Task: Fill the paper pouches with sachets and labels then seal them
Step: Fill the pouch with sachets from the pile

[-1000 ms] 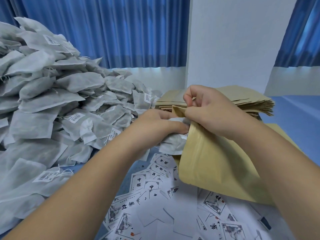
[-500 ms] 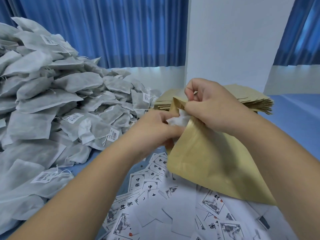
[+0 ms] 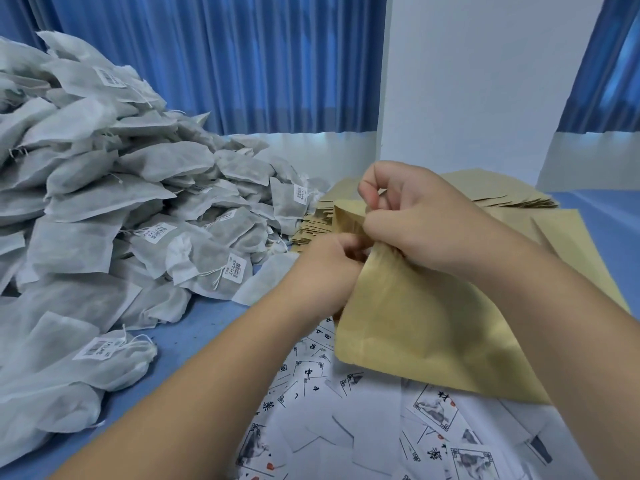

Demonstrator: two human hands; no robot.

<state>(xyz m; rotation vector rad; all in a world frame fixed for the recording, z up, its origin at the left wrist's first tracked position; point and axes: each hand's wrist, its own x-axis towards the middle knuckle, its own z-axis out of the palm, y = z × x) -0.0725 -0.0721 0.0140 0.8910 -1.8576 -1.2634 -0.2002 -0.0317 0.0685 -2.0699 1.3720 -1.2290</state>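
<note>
A brown paper pouch [image 3: 422,327] hangs tilted above the table, mouth up and to the left. My right hand [image 3: 419,216] pinches the upper rim of its mouth. My left hand [image 3: 322,268] is curled at the mouth's lower edge, fingers tucked against the opening; no sachet shows there now. A large heap of grey-white sachets [image 3: 104,209] with barcode tags fills the left side. Printed paper labels [image 3: 346,420] lie scattered below the pouch.
A stack of flat brown pouches [image 3: 502,195] lies behind my hands, against a white pillar [image 3: 485,81]. Blue curtains hang at the back. The blue table surface [image 3: 194,334] shows between the sachet heap and the labels.
The white sachet seen at the pouch mouth has gone inside and out of sight. My left hand stays at the opening; the pouch has shifted slightly.
</note>
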